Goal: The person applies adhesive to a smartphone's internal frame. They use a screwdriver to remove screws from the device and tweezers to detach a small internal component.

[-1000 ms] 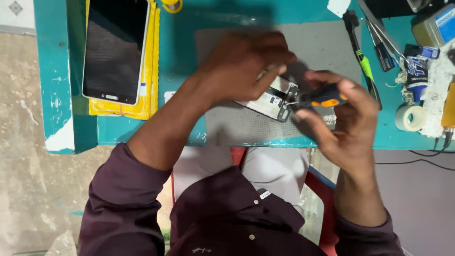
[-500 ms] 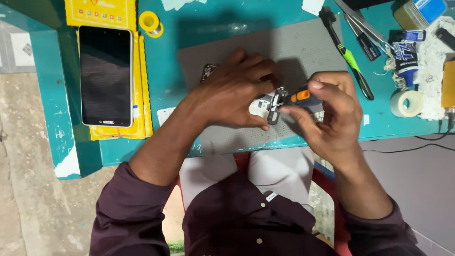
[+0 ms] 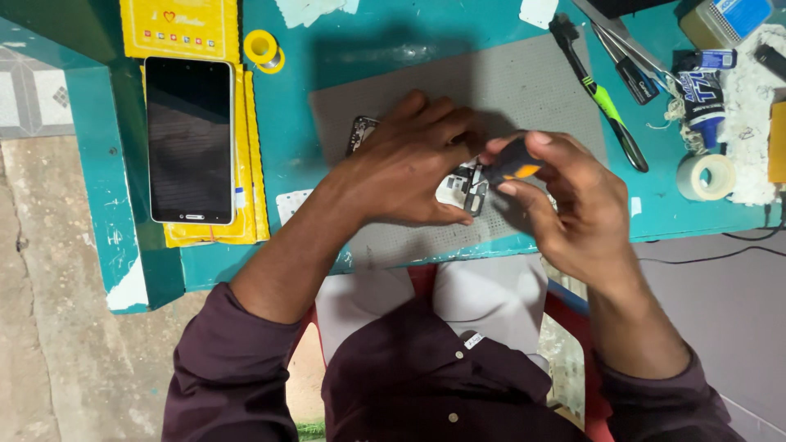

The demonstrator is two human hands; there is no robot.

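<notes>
Far left of the fingers: a dark-screened phone (image 3: 190, 139) is lying face up on a yellow packet (image 3: 250, 172), which is sitting on the teal table (image 3: 286, 155). A small yellow tape roll (image 3: 262, 47) is resting just beyond the phone's upper corner.

Left hand (image 3: 409, 164): lying palm down on the grey work mat (image 3: 524, 82), fingers spread and curled over an opened phone body (image 3: 463, 187). One dark end of that body is showing past the knuckles near the wrist side; the pale circuit end is showing just beyond the thumb tip. Fingers are pressing on it, holding it flat to the mat.

Right hand (image 3: 573, 205): thumb and fingertips are pinching together around a small black-and-orange screwdriver (image 3: 514, 164). The tool's tip is hidden, pointing down at the circuit end, right between the two hands.

Right of the fingers, well apart: a green-and-black brush-like tool (image 3: 602, 98) is lying on the mat's edge, tweezers (image 3: 622, 49) beyond it, a blue-labelled glue tube (image 3: 702, 86) and a pale tape roll (image 3: 706, 176) nearer the table's right side.
</notes>
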